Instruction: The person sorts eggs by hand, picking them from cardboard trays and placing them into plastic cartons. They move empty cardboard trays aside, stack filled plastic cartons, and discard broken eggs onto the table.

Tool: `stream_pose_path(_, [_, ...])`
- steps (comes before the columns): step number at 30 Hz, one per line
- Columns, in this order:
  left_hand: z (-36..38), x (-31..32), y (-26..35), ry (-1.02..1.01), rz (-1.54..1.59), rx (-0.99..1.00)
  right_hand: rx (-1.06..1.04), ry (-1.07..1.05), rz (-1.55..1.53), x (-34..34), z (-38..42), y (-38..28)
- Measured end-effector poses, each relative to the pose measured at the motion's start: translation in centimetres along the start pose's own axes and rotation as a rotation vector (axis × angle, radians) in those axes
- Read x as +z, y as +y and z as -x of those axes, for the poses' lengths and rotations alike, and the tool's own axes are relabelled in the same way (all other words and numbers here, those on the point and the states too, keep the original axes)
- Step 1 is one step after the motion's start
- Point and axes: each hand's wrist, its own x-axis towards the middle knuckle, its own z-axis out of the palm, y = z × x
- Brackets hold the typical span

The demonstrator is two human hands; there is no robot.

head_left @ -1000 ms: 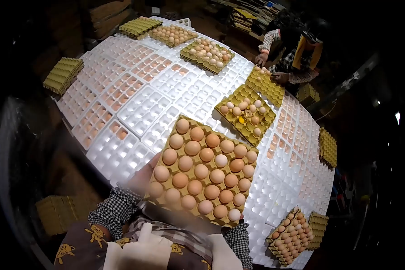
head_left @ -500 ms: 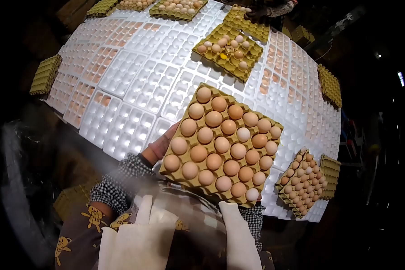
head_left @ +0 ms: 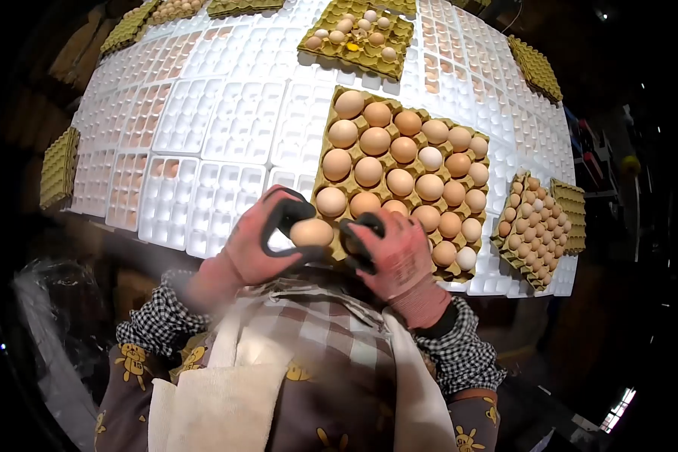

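A yellowish pulp egg tray (head_left: pixel 325 179) full of brown and pale eggs lies on the white trays in front of me. At its near left corner, my left hand (head_left: pixel 258 239), in a red glove with dark fingertips, curls thumb and fingers around a brown egg (head_left: pixel 311 235). Just to the right, my right hand (head_left: pixel 395 252), gloved alike, reaches over the near row. Its bent fingers close around another egg (head_left: pixel 352 242), mostly hidden by the glove.
Lit white moulded trays (head_left: pixel 248 120) cover the table, some holding eggs. Ahead is a pulp tray (head_left: pixel 392 66) with several eggs and a broken yolk. A tilted, loaded tray (head_left: pixel 511 245) stands at right. Stacked pulp trays (head_left: pixel 59 169) sit at the left edge.
The full egg tray, held up by my hands before, now rests on the white trays. Both hands have moved from its sides to eggs at its near left corner. The view has shifted.
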Motion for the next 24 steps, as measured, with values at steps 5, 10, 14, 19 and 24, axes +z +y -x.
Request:
stream_pose_path(5, [-0.6, -3.0, -0.3, 0.014, 0.556, -0.346, 0.532, 0.299, -1.211, -1.6, 1.9, 3.2])
stream_pose_path(10, [-4.0, 0.1, -0.9, 0.039, -0.768, 0.252, 0.289, 0.068, -0.782, -2.7, -2.2, 1.7])
stream_pose_path(14, [-5.5, -1.6, -0.2, 0.143, -0.368, 0.181, 0.216, -0.095, 0.339, -1.7, -4.4, -0.8])
stream_pose_path(19, [-8.3, -1.2, 0.9, -0.024, -1.145, 0.214, 0.479, 0.257, -1.296, -4.1, -2.8, 2.5])
stream_pose_path(24, [-9.3, -2.3, 1.9, -0.172, -1.044, 0.011, 0.169, 0.182, 0.127, -3.6, -6.6, 3.4])
